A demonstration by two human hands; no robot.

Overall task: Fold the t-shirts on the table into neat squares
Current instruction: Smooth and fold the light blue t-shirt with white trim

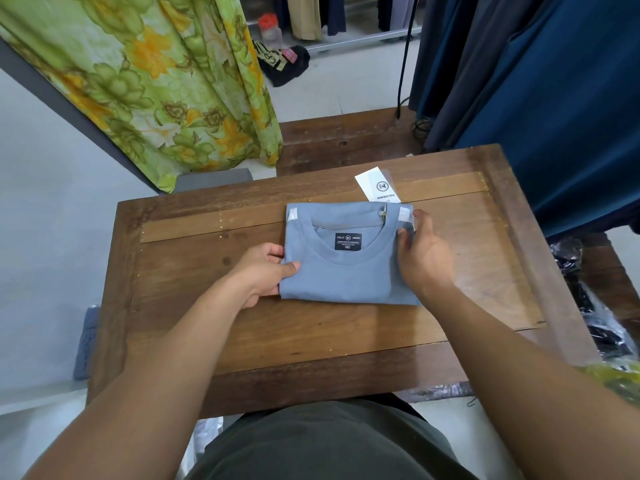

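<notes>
A: What's the grasp like?
B: The left thumb (290, 267) lies on top of the cloth and the other fingers (273, 251) curl at the fold's left edge, so the left hand (263, 275) pinches that edge. The right hand (424, 258) grips the right edge, thumb on the cloth, fingertips curled at the far right corner.
A: And the t-shirt (346, 278)?
B: Grey-blue, folded to a near square, collar side up. It lies flat in the middle of the wooden table (207, 306), between both hands. Its dark neck label (348, 241) faces up, and a white hang tag (375, 188) sticks out past its far edge on the right.
A: Around it?
B: A green flowered curtain (156, 81) hangs far left, dark blue garments (561, 116) hang far right, and black plastic-wrapped bundles (599, 320) lie to the table's right.
</notes>
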